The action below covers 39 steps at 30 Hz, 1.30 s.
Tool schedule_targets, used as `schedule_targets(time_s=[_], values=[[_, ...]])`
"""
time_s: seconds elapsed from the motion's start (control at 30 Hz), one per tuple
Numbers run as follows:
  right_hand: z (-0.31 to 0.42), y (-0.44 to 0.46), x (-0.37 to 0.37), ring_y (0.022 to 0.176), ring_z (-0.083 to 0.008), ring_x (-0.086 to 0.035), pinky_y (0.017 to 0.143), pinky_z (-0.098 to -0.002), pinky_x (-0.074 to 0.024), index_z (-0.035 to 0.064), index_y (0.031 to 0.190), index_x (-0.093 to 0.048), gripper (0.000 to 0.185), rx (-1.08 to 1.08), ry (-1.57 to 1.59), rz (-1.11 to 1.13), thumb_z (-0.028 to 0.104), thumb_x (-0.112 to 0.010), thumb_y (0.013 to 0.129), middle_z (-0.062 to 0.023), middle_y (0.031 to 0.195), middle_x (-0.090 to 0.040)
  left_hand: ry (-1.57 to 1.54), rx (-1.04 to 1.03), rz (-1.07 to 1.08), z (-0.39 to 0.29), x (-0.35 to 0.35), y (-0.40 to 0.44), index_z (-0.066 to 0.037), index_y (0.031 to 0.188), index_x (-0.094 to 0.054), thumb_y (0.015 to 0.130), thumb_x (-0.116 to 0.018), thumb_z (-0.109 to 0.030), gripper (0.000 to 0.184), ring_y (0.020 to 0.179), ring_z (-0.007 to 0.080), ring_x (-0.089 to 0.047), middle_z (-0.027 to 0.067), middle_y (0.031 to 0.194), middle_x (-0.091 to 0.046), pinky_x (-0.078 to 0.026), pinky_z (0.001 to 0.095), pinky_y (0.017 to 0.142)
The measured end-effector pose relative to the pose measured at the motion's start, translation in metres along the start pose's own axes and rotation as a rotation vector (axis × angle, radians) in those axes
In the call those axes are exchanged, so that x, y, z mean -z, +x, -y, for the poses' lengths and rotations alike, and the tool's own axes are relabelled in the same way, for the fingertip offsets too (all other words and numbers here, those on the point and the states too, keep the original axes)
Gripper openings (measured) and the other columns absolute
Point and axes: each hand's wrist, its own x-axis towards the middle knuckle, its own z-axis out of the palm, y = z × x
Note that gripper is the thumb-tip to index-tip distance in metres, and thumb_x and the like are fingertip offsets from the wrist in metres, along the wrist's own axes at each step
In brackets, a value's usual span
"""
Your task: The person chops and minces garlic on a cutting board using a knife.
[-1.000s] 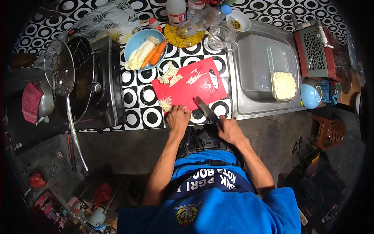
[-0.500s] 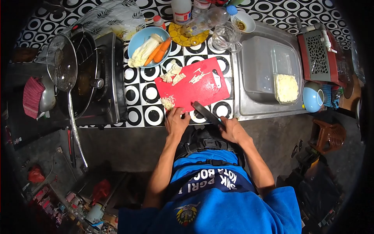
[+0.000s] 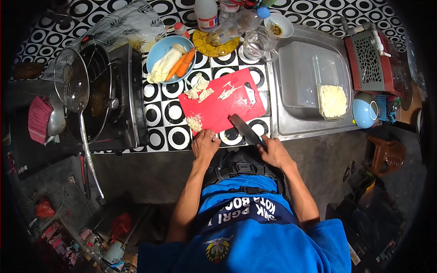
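Note:
A red cutting board [image 3: 215, 109] lies on the patterned counter. On it are a small pile of finely chopped pale pieces [image 3: 195, 123], larger pale chunks [image 3: 198, 88] and thin pale strips [image 3: 227, 91]. My left hand [image 3: 206, 144] is at the board's near left edge, just below the chopped pile, fingers curled and their tips hidden. My right hand [image 3: 276, 153] grips a knife [image 3: 246, 129] by its handle. The blade slants up and left, its tip at the board's near edge.
A blue bowl [image 3: 154, 51] holds a pale leafy vegetable and carrots. Bottles, a glass mug [image 3: 260, 43] and a small white bowl [image 3: 287, 23] stand behind. Left is a stove with a wok and long-handled strainer [image 3: 72, 75]; right, a sink [image 3: 296, 129] with a container of pale shredded food [image 3: 333, 102].
My left hand has shifted slightly down, its fingers more curled. The knife has turned slightly, its tip now farther right along the board's near edge. The view has shifted a little.

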Motion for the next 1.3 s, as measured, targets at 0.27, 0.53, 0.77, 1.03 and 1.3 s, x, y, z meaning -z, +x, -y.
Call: schedule_targets(time_s=[0.27,0.53,0.77,1.03,1.3], values=[[-0.006,0.016,-0.02,0.072,-0.0486,-0.059,0.071,-0.0535,-0.0477,-0.0036,0.098,-0.052,0.022,-0.088,0.037,-0.084,0.014,-0.054,0.085,-0.0297,0.069,-0.059,-0.745,0.338,-0.042,-0.009,0.018,0.018,0.0,0.098,-0.064,0.072,-0.064,0.0,0.026,0.061,0.0106,-0.057,0.003,0.075,-0.063,-0.045,0.0262,0.053],[0.026,0.049,-0.051,0.08,-0.0461,-0.06,0.074,-0.0518,-0.0482,-0.0027,0.098,-0.049,0.024,0.088,0.005,0.112,0.01,-0.056,0.079,-0.0292,0.078,-0.061,-1.397,0.62,-0.222,-0.008,0.071,0.042,0.0,0.095,-0.063,0.082,-0.06,-0.003,0.014,0.058,0.0054,-0.049,-0.0012,0.068,-0.054,-0.033,0.0193,0.048],[0.062,0.053,-0.06,0.076,-0.0463,-0.061,0.069,-0.0519,-0.0489,-0.0051,0.097,-0.045,0.025,0.174,0.05,0.025,0.006,-0.057,0.078,-0.0299,0.077,-0.061,-1.297,0.764,-0.321,0.01,0.083,0.019,-0.003,0.096,-0.063,0.083,-0.066,-0.009,0.015,0.062,0.006,-0.051,-0.0011,0.07,-0.056,-0.034,0.0191,0.049],[0.061,0.053,-0.056,0.074,-0.048,-0.06,0.068,-0.0522,-0.0486,-0.0075,0.096,-0.045,0.026,0.18,0.102,-0.036,0.002,-0.056,0.075,-0.0319,0.075,-0.059,-1.104,0.774,-0.228,0.015,0.065,-0.006,-0.003,0.089,-0.065,0.079,-0.071,-0.007,0.013,0.059,0.0047,-0.051,0.0005,0.075,-0.061,-0.035,0.0175,0.048],[0.054,0.069,-0.076,0.079,-0.0477,-0.06,0.071,-0.0519,-0.0494,-0.0087,0.1,-0.045,0.031,0.142,0.09,-0.017,0.001,-0.056,0.073,-0.0334,0.078,-0.059,-1.04,0.76,-0.142,0.034,0.055,-0.016,-0.001,0.083,-0.065,0.076,-0.073,-0.003,0.011,0.06,0.0045,-0.05,0.0018,0.075,-0.062,-0.036,0.0195,0.053]])
